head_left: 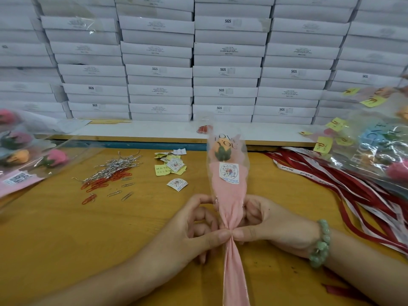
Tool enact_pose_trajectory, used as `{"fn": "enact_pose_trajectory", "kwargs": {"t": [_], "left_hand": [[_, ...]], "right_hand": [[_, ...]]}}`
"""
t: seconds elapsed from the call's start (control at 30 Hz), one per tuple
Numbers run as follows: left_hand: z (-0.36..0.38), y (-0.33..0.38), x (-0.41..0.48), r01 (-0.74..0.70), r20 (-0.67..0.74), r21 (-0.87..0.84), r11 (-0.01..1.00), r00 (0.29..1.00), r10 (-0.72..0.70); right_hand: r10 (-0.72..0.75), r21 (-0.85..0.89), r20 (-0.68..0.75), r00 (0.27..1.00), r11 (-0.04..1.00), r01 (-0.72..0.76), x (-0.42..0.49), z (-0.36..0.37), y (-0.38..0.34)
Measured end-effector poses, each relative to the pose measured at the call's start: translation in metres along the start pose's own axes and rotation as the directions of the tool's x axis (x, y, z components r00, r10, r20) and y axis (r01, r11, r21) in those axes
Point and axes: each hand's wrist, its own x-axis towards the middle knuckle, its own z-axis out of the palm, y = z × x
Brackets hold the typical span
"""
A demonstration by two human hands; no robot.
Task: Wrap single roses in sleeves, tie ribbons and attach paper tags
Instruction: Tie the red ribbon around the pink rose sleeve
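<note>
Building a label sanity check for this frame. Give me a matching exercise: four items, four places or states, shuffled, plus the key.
Items:
1 paper clips
2 ribbons
3 sleeved rose
4 bead bracelet

Places:
A on the wrist of the right hand
B pinched at its neck by right hand and left hand
C piled on the table, left of the sleeved rose
D spread on the table, right of the sleeved rose

Pairs: 1-C, 2-D, 3-B, 4-A

A yellow-orange wooden tabletop (55,228) fills the foreground, its surface scuffed with a few dark specks. Along its far edge runs a low white ledge (143,129) with a blue strip (132,145) beneath. Behind it, flat white boxes (225,71) stacked in tight columns hide the wall under soft, even light.
</note>
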Motion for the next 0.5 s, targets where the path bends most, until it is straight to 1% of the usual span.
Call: {"fn": "enact_pose_trajectory", "kwargs": {"t": [0.17,0.27,0.33,0.43,0.5], "left_hand": [[0.002,0.009,0.0,0.028,-0.034,0.035,0.999,0.999,-0.027],[-0.005,0.026,0.005,0.063,-0.158,0.063,0.996,0.986,-0.052],[-0.024,0.04,0.008,0.049,-0.235,0.154,0.987,0.972,-0.012],[-0.065,0.069,0.012,0.002,-0.277,0.271,0.963,0.958,0.076],[-0.102,0.081,0.015,0.008,-0.319,0.39,0.921,0.939,0.127]], "right_hand": [[0.038,0.018,0.02,0.999,0.999,-0.038,0.0,0.001,-0.006],[0.065,0.031,0.017,0.998,0.997,-0.066,0.0,0.002,-0.008],[0.077,0.029,0.015,0.997,0.997,-0.078,0.0,0.002,-0.009],[0.093,0.031,0.005,0.996,0.995,-0.094,-0.001,0.004,-0.01],[0.104,0.028,-0.001,0.995,0.994,-0.104,-0.002,0.004,-0.011]]}}
